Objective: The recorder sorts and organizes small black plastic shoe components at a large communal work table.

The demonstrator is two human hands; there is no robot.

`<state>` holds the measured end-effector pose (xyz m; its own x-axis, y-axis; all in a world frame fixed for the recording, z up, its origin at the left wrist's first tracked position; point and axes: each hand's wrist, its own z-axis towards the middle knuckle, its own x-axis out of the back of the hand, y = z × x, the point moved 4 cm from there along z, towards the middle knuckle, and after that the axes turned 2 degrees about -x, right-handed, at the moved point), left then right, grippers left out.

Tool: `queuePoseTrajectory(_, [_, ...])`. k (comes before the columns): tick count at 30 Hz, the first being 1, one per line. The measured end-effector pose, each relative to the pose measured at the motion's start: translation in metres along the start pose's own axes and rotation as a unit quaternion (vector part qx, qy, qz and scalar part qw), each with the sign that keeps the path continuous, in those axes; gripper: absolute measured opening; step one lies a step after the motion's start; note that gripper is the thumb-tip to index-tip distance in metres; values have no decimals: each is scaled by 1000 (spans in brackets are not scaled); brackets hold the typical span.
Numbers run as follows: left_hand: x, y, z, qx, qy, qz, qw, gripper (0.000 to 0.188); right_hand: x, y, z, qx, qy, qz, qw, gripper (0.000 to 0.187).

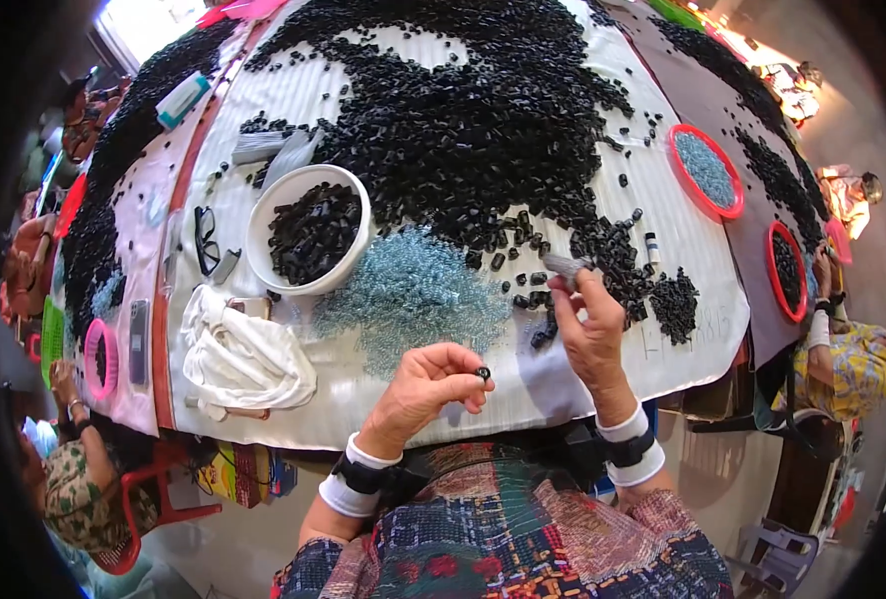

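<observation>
Head view: the left hand [425,387] pinches one small black ring [483,373] above the table's near edge [523,399], on bare cloth. The right hand [590,329] grips one grey tool [566,266] beside the black pile [483,120]. One white bowl [259,236] sits well left.

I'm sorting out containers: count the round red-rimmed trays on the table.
2. One red-rimmed tray holding pale blue beads lies at the white cloth's far right edge; another holding black pieces lies further right on the dark cloth. More may be hidden beyond the frame.
</observation>
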<state>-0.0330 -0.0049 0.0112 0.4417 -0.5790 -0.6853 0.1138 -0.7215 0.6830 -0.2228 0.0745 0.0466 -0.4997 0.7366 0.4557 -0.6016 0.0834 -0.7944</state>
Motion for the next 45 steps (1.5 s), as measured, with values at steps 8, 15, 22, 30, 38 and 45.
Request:
queuePoseTrajectory(8, [1, -3, 6, 13, -25, 13, 1000, 13, -34, 4, 6, 115, -72, -148, 980, 23])
queuePoseTrajectory(15, [10, 0, 8, -17, 12, -14, 1000, 13, -49, 4, 7, 141, -77, -216, 963, 23])
queuePoseTrajectory(22, [11, -1, 10, -8, 40, -26, 999, 14, -61, 16, 12, 143, -100, -248, 953, 21])
queuePoseTrajectory(30, [11, -2, 15, 1, 47, -20, 999, 15, -45, 20, 18, 137, -37, -168, 975, 24])
queuePoseTrajectory(38, [15, -4, 19, -10, 44, -32, 998, 16, -55, 14, 20, 183, -105, -242, 947, 19])
queuePoseTrajectory(45, [14, 0, 19, -28, 44, -37, 998, 17, -59, 15, 27, 198, -163, -289, 922, 16])
